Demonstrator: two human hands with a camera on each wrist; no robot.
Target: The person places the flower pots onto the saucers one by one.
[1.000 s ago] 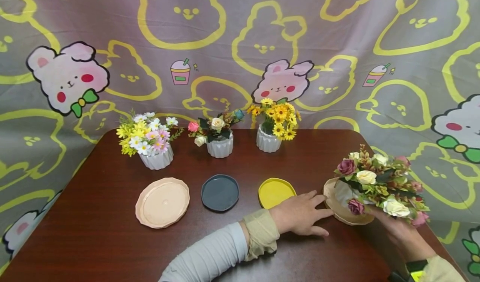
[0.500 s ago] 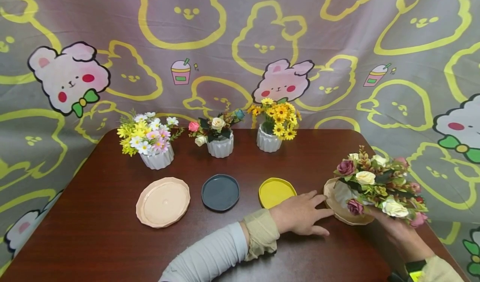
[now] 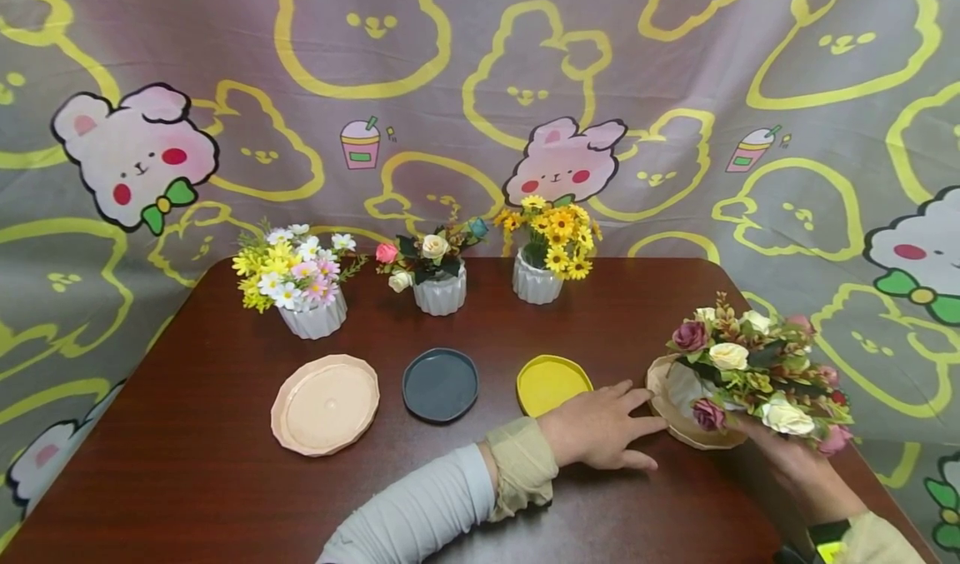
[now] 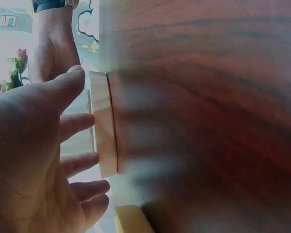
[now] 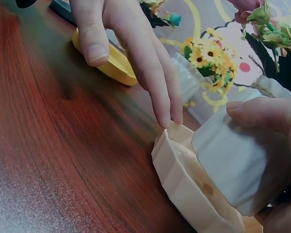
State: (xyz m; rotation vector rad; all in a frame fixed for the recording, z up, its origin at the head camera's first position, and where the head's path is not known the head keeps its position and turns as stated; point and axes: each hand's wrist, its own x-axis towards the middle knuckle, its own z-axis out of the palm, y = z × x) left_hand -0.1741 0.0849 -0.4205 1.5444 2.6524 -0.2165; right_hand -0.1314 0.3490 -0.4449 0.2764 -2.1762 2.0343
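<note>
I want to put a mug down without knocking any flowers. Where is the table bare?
The near-left table, in front of the peach saucer, is bare. So is the strip between the pot row and the saucers. It is crowded at the right, where both hands meet the rose pot.

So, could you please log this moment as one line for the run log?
left hand: open, fingertips on saucer rim | right hand: holds tilted pot, base in saucer | table: three potted bouquets, three bare saucers
</note>
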